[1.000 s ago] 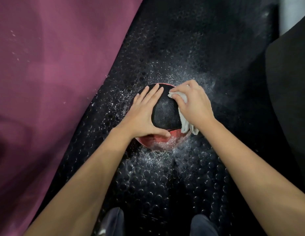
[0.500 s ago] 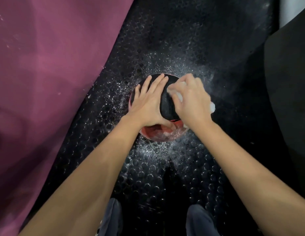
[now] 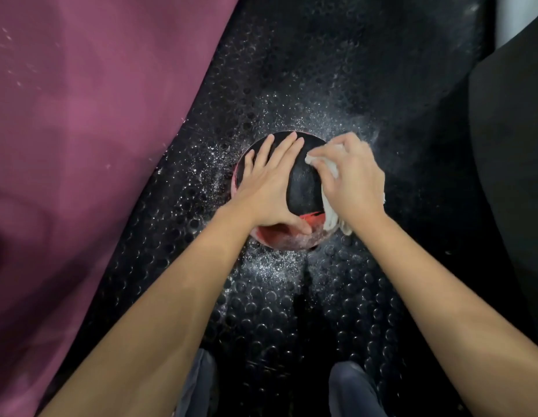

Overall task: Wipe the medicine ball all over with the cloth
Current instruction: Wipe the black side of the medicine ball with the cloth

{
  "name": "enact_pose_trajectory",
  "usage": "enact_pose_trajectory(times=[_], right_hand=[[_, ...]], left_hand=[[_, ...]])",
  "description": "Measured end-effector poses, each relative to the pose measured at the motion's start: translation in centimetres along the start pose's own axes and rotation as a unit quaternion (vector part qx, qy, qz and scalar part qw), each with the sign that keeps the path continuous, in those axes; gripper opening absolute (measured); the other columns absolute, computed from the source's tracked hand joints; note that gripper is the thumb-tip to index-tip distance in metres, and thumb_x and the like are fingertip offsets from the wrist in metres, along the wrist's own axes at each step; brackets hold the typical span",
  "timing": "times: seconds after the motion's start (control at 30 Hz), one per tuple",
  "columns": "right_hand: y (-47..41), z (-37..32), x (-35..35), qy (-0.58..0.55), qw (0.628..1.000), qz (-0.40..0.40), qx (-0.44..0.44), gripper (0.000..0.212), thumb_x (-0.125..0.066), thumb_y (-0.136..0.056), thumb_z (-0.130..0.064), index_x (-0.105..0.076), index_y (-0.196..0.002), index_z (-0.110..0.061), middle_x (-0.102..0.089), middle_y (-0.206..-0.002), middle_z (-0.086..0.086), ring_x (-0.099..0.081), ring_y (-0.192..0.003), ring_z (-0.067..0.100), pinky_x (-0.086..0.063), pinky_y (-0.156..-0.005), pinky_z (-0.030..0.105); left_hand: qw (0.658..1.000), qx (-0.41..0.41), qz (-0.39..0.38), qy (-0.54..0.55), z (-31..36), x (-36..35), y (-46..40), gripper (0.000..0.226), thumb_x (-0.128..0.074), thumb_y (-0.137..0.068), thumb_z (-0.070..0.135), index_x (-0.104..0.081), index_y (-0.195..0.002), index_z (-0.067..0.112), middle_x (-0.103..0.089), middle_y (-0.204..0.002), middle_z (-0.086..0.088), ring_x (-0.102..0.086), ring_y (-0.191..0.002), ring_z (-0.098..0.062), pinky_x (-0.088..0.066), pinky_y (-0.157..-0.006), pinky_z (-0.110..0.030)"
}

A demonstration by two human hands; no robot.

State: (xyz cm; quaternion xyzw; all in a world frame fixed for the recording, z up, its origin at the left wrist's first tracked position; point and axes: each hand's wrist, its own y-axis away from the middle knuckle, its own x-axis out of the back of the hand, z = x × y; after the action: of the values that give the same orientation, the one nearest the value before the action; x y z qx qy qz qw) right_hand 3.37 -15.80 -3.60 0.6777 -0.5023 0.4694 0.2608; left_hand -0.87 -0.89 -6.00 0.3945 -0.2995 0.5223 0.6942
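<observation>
A black and red medicine ball [image 3: 302, 188] sits on the black studded floor mat, dusted with white powder on its near red part. My left hand [image 3: 267, 182] lies flat over the ball's left top, fingers straight, thumb along the red band. My right hand [image 3: 351, 182] grips a white cloth [image 3: 330, 215] and presses it against the ball's right side. Cloth ends hang out below the palm.
White powder [image 3: 270, 266] is scattered on the studded black mat [image 3: 291, 326] around the ball. A purple mat [image 3: 81, 145] fills the left. A dark smooth object [image 3: 511, 145] stands at the right. My knees [image 3: 351, 386] show at the bottom edge.
My right hand with the cloth has slid from the ball's top down along its right side. The left hand has stayed flat on the ball.
</observation>
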Motion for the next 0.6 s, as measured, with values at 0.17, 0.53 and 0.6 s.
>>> enact_pose_trajectory(times=[0.17, 0.53, 0.6], right_hand=[[-2.2, 0.1, -0.8, 0.011, 1.000, -0.006, 0.026, 0.018, -0.052, -0.096, -0.033, -0.068, -0.103, -0.030, -0.053, -0.108, -0.004, -0.047, -0.103, 0.018, -0.042, -0.069, 0.033], [1.8, -1.1, -1.5, 0.062, 0.989, 0.061, 0.122, 0.010, -0.061, -0.089, -0.019, -0.069, -0.085, -0.022, -0.060, -0.094, 0.003, -0.050, -0.077, 0.024, -0.023, -0.045, 0.020], [1.3, -1.8, -1.8, 0.038, 0.993, 0.081, 0.071, 0.009, -0.063, -0.087, -0.017, -0.069, -0.084, -0.022, -0.060, -0.095, 0.003, -0.051, -0.079, 0.026, -0.025, -0.046, 0.022]], left_hand=[[1.000, 0.008, -0.002, -0.013, -0.9, 0.2, -0.2, 0.155, -0.087, -0.040, 0.065, 0.007, -0.155, 0.017, 0.014, -0.162, 0.005, 0.017, -0.148, -0.022, 0.010, -0.117, -0.047], [0.998, 0.051, 0.004, 0.031, -1.9, 0.5, 0.4, 0.152, -0.092, -0.044, 0.053, 0.007, -0.155, 0.019, 0.013, -0.162, 0.005, 0.016, -0.148, -0.024, 0.001, -0.119, -0.055], [0.998, 0.056, 0.009, 0.040, -1.9, 0.7, 0.1, 0.150, -0.092, -0.045, 0.051, 0.006, -0.155, 0.018, 0.010, -0.162, 0.004, 0.014, -0.148, -0.025, -0.001, -0.119, -0.055]])
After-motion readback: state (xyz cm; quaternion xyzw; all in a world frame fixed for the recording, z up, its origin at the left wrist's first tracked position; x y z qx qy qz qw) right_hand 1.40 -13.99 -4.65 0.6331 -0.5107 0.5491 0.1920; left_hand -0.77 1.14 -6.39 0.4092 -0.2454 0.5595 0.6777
